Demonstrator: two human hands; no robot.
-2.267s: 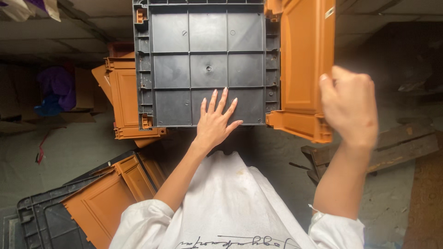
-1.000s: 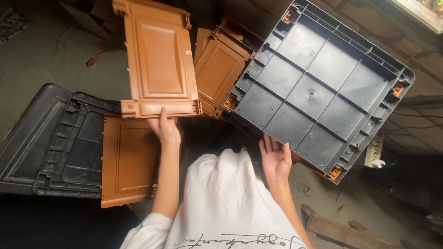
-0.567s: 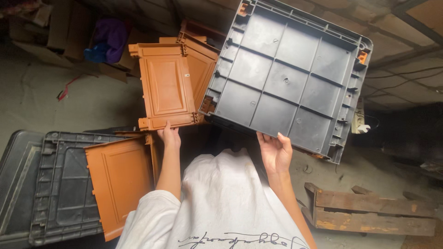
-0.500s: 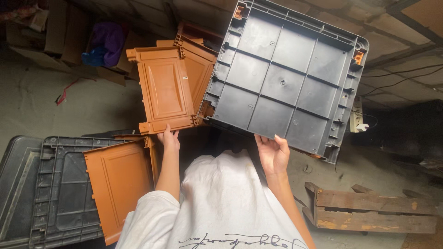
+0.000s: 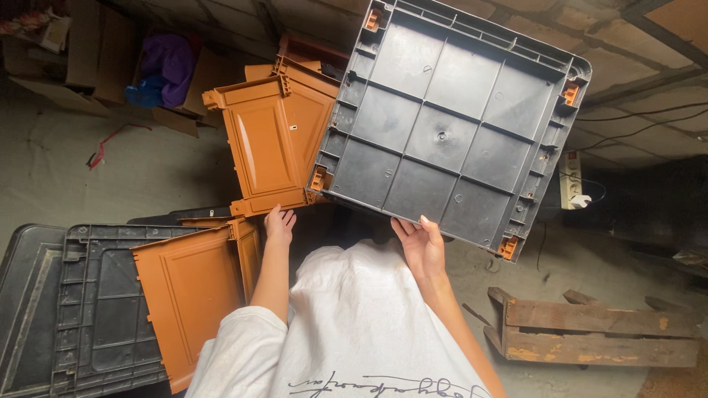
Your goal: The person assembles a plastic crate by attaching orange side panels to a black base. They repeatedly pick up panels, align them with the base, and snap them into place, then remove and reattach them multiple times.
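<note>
Gripping: left hand (image 5: pixel 279 225) closes on the orange panel's (image 5: pixel 269 144) lower edge; right hand (image 5: pixel 422 245) holds the grey ribbed base's (image 5: pixel 450 125) lower edge, fingers wrapped.

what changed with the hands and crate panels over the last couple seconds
The right hand went from gripping an orange panel to holding the grey base panel's near edge; the left hand left the grey base and now holds the orange side panel. The grey and orange pieces on the floor stayed put.
</note>
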